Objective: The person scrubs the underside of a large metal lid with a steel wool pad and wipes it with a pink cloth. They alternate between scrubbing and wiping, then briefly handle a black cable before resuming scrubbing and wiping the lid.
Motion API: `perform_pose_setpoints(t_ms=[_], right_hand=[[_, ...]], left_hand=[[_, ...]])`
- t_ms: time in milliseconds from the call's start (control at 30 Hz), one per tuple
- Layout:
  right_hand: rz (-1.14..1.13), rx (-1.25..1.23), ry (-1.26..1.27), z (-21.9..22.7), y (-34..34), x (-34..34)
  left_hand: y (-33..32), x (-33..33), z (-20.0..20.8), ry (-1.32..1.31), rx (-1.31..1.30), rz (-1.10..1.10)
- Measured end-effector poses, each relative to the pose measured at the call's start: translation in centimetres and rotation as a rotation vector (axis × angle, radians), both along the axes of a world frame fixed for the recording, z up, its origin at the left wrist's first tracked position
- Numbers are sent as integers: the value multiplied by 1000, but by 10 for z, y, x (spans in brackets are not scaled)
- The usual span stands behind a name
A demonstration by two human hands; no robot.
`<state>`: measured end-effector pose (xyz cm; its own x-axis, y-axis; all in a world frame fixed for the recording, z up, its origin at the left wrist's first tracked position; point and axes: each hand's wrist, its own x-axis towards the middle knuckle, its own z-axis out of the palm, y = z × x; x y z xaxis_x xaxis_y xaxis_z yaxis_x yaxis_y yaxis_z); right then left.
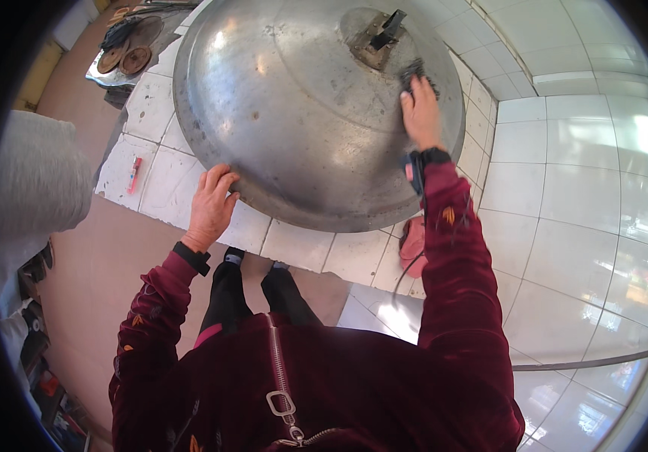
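Observation:
A large domed metal pot lid point(301, 128), grey and spotted with stains, lies on a white-tiled counter point(147, 105). A dark block-shaped handle point(386, 30) stands at its top. My right hand point(420, 117) presses a dark, wiry scouring pad point(416, 71) against the right side of the dome, near the handle. The hand is slightly blurred. At the lid's near left edge, my left hand point(212, 207) grips the rim with bent fingers.
A red marker-like tube point(135, 172) lies on the counter's left part. A reddish cloth-like thing point(412, 245) sits by the right forearm. White-tiled wall point(557, 173) bounds the right. Brown round pieces point(134, 60) lie at the far left. A grey covered bulk point(41, 169) stands left.

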<state>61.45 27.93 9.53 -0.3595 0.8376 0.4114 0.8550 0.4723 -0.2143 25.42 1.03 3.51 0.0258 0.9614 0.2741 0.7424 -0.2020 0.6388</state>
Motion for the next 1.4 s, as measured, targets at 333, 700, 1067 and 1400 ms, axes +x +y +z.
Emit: perform_pose_setpoints(t_ms=[333, 700, 1067, 1400], right_hand=[[347, -48, -154, 11, -87, -10], [177, -169, -168, 4, -133, 0], [119, -34, -43, -21, -152, 2], [-246, 50, 205, -46, -22, 97]], left_hand=[[4, 1, 1, 9, -5, -13], [2, 0, 3, 17, -44, -14], [3, 0, -1, 38, 0, -16], [3, -2, -6, 90, -1, -47]])
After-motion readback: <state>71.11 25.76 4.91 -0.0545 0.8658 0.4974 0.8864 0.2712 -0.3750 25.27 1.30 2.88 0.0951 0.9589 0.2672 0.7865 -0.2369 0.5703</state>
